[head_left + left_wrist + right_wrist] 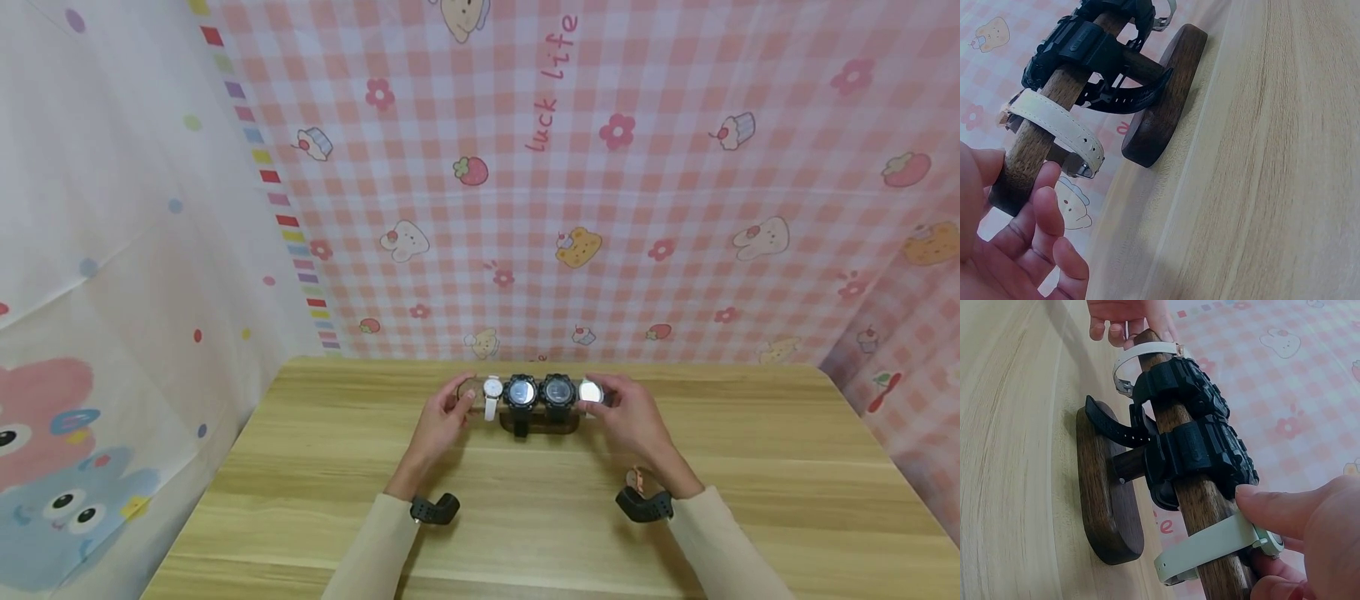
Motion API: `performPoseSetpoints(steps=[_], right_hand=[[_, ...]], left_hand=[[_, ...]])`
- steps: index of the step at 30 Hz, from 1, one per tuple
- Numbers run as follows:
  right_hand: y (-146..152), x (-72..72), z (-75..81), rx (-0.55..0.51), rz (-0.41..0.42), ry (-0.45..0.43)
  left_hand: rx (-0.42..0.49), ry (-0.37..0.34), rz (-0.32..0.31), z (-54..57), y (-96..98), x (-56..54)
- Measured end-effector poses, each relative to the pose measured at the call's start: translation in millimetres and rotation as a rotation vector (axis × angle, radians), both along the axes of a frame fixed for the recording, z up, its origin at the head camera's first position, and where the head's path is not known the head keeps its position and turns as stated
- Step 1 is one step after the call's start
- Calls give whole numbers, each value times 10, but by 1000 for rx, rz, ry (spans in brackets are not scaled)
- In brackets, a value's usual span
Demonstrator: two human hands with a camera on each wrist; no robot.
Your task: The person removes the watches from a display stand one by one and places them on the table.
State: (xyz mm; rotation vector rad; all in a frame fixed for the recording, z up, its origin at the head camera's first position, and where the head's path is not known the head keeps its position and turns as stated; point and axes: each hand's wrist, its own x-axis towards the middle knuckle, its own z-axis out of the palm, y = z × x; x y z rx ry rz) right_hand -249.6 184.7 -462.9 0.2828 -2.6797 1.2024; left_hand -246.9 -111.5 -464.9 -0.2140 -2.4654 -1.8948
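The head view looks forward-down; close wrist views share the stand (1105, 497).

The surface (517, 521) is finished in pale, yellowish wood, streaked lengthwise by grain from side to side. Close to the far edge, around the middle, it is occupied by a dark wooden stand (1129, 464), whose oblong base (1107, 500) is rounded at the corners. Nearer the front, on the right, a rose-gold watch (635, 478) is seen, partly hidden.
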Motion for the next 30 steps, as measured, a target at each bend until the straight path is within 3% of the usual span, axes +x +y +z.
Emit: performPoseSetpoints(steps=[18,25,30], right_hand=[[114,6,-14,-35,0,-3],[173,39,-3,-43,-12,-3],[228,35,-6,-30,-29,-3]], left_hand=[[-5,13,-12,11,-6,2],[-9,36,12,-375,-46,-224],[-2,22,22,-378,-49,-225]])
